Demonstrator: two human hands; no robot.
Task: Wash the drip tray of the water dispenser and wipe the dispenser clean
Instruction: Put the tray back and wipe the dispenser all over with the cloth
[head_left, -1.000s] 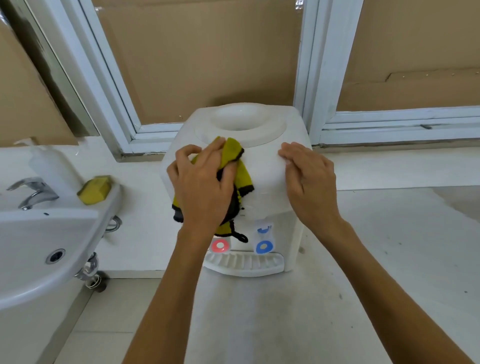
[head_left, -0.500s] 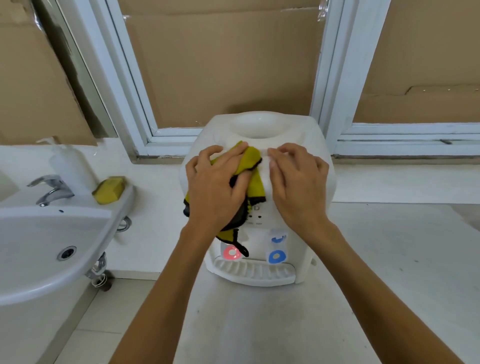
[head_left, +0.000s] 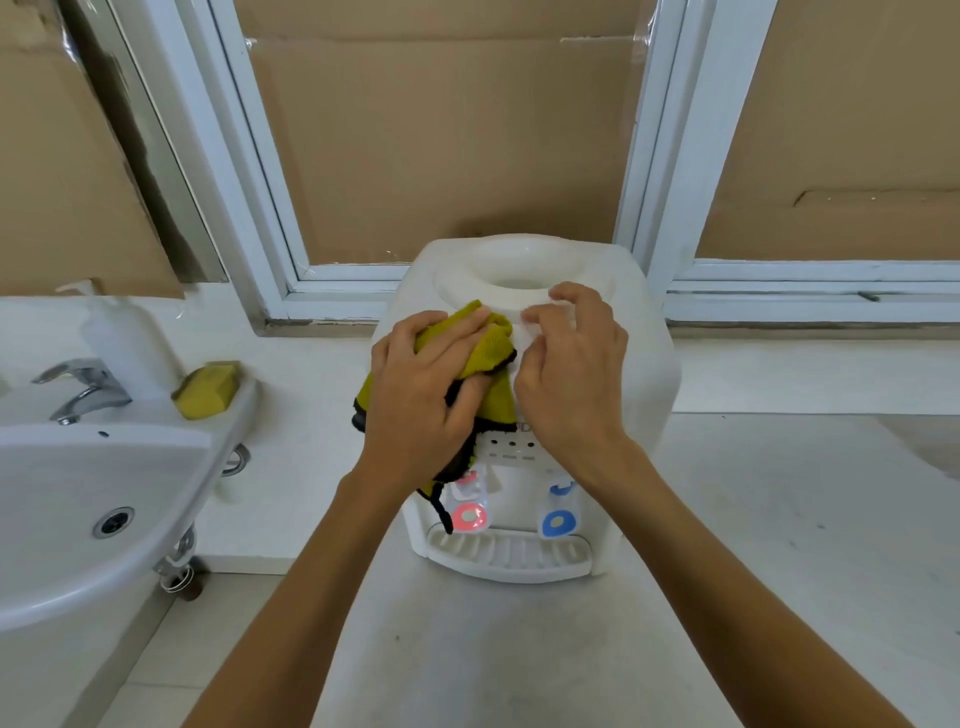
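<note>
Both hands have slid up toward the bottle well: left hand (head_left: 421, 395) clutches the yellow cloth (head_left: 480, 353), right hand (head_left: 569, 379) presses loosely curled fingertips, holding nothing. White dispenser (head_left: 649, 364) stands upright on the counter (head_left: 779, 519), taps facing the camera, drip tray (head_left: 509, 558) seated below.

cloth (head_left: 470, 345): mostly under left hand (head_left: 421, 400) | sink (head_left: 78, 519): cut by left edge | dispenser (head_left: 644, 374) logo: covered

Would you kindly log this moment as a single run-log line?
step: wiping dispenser top | left hand: grips yellow cloth | right hand: rests on water dispenser | drip tray: in place
</note>
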